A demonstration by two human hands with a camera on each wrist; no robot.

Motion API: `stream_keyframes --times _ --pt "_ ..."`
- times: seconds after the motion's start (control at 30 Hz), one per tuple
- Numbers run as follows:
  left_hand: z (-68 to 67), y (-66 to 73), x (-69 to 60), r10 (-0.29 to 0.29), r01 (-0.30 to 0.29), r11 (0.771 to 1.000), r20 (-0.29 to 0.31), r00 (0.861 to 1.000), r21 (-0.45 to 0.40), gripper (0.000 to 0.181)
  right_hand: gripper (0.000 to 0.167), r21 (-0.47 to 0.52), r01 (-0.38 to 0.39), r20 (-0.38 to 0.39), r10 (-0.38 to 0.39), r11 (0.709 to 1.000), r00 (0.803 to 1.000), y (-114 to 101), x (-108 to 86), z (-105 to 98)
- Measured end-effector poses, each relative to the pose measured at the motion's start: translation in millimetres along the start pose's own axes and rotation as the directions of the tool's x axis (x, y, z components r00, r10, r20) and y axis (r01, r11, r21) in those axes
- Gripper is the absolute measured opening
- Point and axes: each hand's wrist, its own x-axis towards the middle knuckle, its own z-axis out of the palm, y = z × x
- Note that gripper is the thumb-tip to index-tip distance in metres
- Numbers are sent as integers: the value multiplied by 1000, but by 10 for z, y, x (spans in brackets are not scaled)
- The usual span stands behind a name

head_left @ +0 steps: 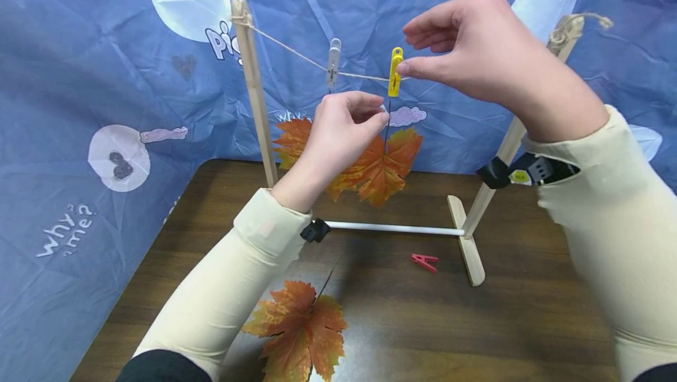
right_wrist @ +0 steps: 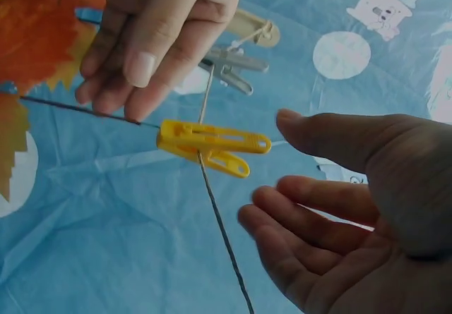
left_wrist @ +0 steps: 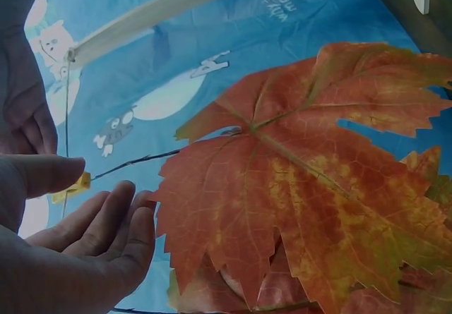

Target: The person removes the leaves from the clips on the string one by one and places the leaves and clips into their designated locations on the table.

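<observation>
One blue printed cloth (head_left: 47,106) covers the far side, behind one brown table (head_left: 518,323). On the table stands one wooden stand (head_left: 255,94) with two posts, left and right, joined low down by one white rod (head_left: 391,228). Two hands reach in from the near side: the right hand (head_left: 486,53) is unclenched and empty, thumb and fingers apart just beside the yellow clip; the left hand (head_left: 346,126) is relaxed and empty too, thumb apart from its fingers, close by a dark stem, though whether it touches the stem I cannot tell. Three orange leaves are in view: one (head_left: 301,329) lies on the table at the near left, and two hang, the right one (head_left: 390,167) by its stem from the yellow clip, the left one (head_left: 291,135) partly behind the left hand. One string (head_left: 285,48) runs between the posts. Of three clips, the grey clip (head_left: 333,62) and, right of it, the yellow clip (head_left: 394,73) are on the string; the red clip (head_left: 425,261) lies on the table, nearer than the rod.
</observation>
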Motion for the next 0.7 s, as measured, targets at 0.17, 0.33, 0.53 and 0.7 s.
stream_keyframes --times 0.17,0.33,0.53,0.7 --pt "40 -21 64 -13 13 1000 18 1000 -1 24 52 -38 -30 68 33 999 997 30 93 -30" --pt "64 -43 105 -10 9 1000 32 999 28 20 53 -108 -1 106 13 994 994 39 148 -33" --pt "79 -86 111 41 -42 998 22 999 55 15 57 -121 7 162 13 993 987 17 227 -2" --pt "85 -109 111 68 -70 994 22 997 82 12 52 -114 7 181 14 993 983 21 258 42"
